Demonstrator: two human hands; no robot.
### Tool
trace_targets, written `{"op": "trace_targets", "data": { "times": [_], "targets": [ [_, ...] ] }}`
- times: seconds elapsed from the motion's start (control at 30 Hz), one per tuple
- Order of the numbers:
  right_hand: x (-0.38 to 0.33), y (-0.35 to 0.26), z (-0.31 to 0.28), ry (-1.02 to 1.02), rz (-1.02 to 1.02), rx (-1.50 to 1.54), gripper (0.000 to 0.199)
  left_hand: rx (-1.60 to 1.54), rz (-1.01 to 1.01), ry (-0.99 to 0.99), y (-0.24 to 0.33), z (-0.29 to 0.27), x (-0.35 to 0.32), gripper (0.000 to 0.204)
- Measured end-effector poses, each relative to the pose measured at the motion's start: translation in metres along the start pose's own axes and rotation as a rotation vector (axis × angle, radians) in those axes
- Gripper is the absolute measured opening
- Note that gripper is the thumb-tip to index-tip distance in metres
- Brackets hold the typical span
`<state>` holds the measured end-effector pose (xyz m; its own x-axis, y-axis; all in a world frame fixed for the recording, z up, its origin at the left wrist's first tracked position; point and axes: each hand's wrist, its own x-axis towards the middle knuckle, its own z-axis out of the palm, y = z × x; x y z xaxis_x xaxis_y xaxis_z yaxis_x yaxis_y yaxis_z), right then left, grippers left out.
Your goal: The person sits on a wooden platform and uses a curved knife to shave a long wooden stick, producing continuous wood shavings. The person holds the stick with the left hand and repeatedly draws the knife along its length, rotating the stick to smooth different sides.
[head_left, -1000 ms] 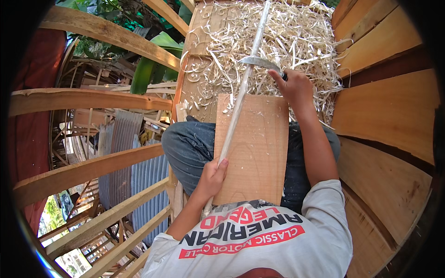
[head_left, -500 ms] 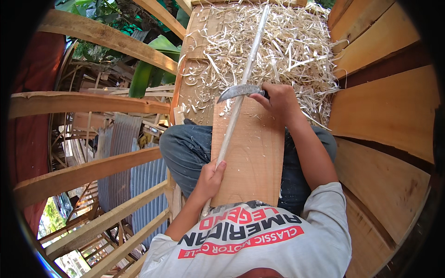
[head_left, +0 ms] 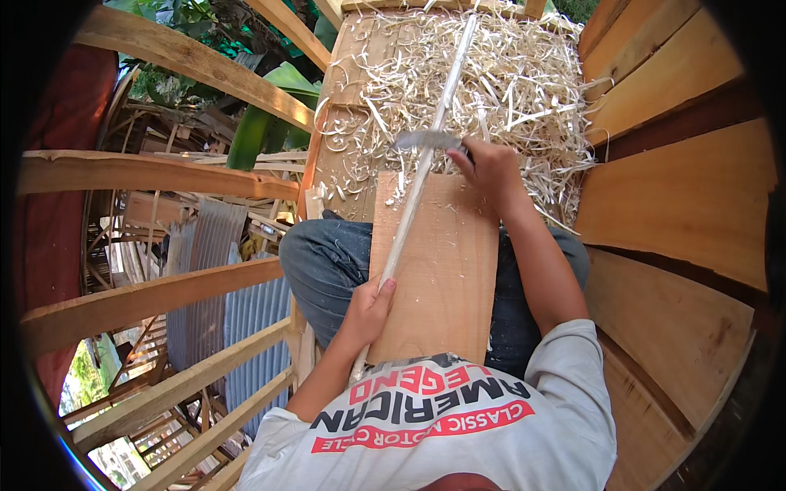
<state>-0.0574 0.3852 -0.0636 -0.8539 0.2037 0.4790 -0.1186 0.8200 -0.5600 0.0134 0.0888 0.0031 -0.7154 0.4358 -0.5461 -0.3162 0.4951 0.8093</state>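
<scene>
A long, pale wooden stick [head_left: 407,214] slants from beside my belly up over the shavings. My left hand [head_left: 368,311] is closed round its lower part, near the left edge of a flat board [head_left: 446,270] lying across my lap. In my right hand [head_left: 491,173] is the handle of a curved knife [head_left: 426,140], mostly covered by the fingers. The blade, a little blurred, points left and crosses the stick just beyond the board's far end. Small chips lie on the board.
A thick heap of curly wood shavings [head_left: 524,90] covers much of the plank floor [head_left: 344,151] ahead. Wooden rails [head_left: 155,176] run along the left, with corrugated sheets [head_left: 209,278] beyond them. Broad wooden boards [head_left: 671,204] form the right side.
The knife and my right hand have moved a short way farther along the stick, away from me. My left hand keeps its grip on the stick.
</scene>
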Motion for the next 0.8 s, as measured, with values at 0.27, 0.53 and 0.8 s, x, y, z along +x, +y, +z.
{"op": "trace_targets", "data": {
  "times": [0.27,0.53,0.8],
  "targets": [
    [-0.002,0.011,-0.003,0.013,-0.072,-0.062,0.051,0.047,0.093,0.025,-0.008,0.003,-0.002,0.039],
    [-0.001,0.015,0.001,-0.009,0.042,-0.211,0.055,-0.043,-0.006,-0.013,-0.005,-0.001,-0.002,0.037],
    [0.004,0.011,0.001,-0.015,0.084,-0.142,0.058,-0.039,0.023,0.002,-0.004,-0.002,0.003,0.038]
  ]
}}
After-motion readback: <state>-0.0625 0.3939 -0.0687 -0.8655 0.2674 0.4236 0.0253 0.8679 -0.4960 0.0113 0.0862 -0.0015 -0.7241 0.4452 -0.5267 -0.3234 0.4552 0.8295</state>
